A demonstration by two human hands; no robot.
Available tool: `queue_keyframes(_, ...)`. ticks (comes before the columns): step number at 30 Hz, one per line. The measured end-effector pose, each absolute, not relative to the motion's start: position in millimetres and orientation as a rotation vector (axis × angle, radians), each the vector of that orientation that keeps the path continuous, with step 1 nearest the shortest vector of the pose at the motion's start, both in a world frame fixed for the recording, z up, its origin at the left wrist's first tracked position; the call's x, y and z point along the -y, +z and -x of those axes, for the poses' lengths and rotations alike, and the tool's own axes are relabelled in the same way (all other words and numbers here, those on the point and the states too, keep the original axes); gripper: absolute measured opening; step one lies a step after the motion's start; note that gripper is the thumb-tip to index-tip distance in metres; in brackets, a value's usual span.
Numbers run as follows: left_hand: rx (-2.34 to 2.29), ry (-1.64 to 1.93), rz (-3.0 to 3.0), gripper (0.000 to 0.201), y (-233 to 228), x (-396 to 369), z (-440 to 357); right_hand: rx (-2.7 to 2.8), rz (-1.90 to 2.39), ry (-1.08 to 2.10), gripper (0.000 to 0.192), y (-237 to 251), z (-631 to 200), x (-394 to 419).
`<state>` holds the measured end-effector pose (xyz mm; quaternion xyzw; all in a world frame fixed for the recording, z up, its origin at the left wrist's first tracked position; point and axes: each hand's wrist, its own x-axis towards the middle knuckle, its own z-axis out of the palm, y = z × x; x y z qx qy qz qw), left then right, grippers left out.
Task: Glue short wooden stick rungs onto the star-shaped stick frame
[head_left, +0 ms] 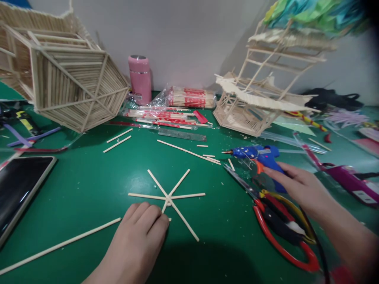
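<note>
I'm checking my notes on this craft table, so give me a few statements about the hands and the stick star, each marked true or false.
1. The left hand rests its fingertips at the hub of the stick star. True.
2. The right hand grips the red-handled scissors. False: it reaches onto the blue glue gun; the scissors lie untouched.
3. The pink flask stands upright by the wall. True.
4. The phone lies right of the glue gun. False: it lies at the far left.

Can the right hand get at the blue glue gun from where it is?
Probably yes: the right hand is already over the glue gun handle, fingers stretched toward it, with nothing between them.
</note>
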<state>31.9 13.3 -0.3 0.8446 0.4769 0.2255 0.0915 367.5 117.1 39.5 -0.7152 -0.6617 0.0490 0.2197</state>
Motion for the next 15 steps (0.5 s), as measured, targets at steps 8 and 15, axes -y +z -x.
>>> queue_keyframes(8,-1.404,0.723,-2.441,0.023,0.2,-22.8,-34.2,2.017,1.722,-0.073,0.02,54.7,-308.5,-81.3)
queue_keyframes(15,-1.419,0.826,-2.398,0.016,4.4,-25.3,-31.8,2.448,1.016,0.566,0.011,33.0,-222.4,-58.7)
